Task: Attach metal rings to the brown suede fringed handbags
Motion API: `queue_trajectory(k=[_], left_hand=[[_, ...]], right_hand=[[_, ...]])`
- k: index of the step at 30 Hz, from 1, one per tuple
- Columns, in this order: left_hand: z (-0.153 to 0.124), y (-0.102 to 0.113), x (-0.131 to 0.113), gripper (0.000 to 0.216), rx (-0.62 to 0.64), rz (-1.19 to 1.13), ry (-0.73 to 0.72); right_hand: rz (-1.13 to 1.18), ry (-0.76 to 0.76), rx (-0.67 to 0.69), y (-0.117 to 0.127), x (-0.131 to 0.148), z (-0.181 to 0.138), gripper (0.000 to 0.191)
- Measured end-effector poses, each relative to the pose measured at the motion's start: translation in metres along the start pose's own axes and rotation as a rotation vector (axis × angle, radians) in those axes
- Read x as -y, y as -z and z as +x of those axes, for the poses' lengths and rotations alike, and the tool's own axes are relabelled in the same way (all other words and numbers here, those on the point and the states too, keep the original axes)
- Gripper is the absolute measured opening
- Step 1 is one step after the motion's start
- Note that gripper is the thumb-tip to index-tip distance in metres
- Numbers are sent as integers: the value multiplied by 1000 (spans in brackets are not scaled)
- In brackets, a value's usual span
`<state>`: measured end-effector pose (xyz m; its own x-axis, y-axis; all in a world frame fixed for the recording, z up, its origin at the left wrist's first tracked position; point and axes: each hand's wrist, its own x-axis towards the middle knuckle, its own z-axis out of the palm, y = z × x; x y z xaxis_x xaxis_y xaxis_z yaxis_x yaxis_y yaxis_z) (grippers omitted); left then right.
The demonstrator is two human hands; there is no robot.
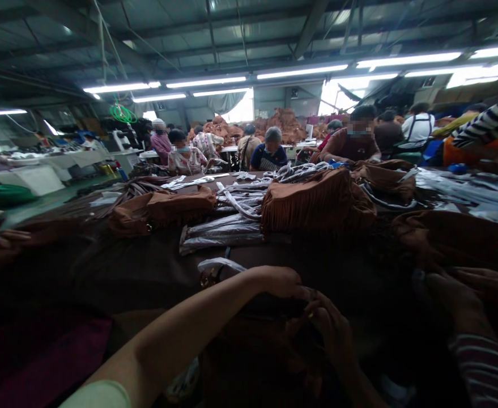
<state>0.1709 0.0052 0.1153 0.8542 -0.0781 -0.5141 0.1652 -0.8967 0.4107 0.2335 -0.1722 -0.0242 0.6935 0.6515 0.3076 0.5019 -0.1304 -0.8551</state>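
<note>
My left hand (279, 281) reaches across from the lower left, its fingers bent down and closed at the top edge of a dark brown bag (249, 351). Against its fingertips, my right hand (330, 324) is curled with thumb and fingers pinched on the same edge. Deep shadow hides what exactly lies between the fingers. Just beyond my left forearm are a strap in white wrapping (220, 263) and some gold-coloured metal fittings (207, 277). Most of the bag's lower part is too dark to make out.
Brown fringed bags (308, 198) and plastic-wrapped straps (223, 231) lie along the dark table (147, 263). A co-worker's hands (456, 294) handle a brown bag (465, 235) close on my right. Another person's hand (4, 241) shows at the left edge. Several people sit across the table.
</note>
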Motion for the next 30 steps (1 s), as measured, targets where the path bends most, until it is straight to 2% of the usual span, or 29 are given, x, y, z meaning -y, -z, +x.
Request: queue_trajectory(k=[3, 8, 10, 14, 16, 21, 23, 26, 30], left_hand=[[-7, -5, 10, 48, -171, 15, 42], [-13, -12, 23, 45, -275, -50, 106], [-12, -15, 26, 45, -292, -125, 153], [-5, -28, 23, 50, -348, -267, 278], [-1, -37, 20, 47, -349, -351, 292], [9, -55, 17, 23, -314, -702, 255], [12, -58, 18, 18, -309, -773, 249], [15, -59, 20, 16, -310, -844, 273], [18, -60, 25, 19, -272, -900, 307]], right_hand=[[-17, -94, -5, -8, 2, -4, 41], [2, -219, -49, -26, 7, -11, 42], [1, -217, -61, -30, 8, -13, 42], [-32, -137, -5, -34, 10, -15, 42], [-72, -102, 5, -35, 10, -15, 44], [-144, -101, -26, -38, 11, -17, 52], [-164, -107, -35, -38, 14, -16, 49], [-210, -101, -9, -36, 22, -14, 38], [-268, -30, -4, -37, 25, -9, 40]])
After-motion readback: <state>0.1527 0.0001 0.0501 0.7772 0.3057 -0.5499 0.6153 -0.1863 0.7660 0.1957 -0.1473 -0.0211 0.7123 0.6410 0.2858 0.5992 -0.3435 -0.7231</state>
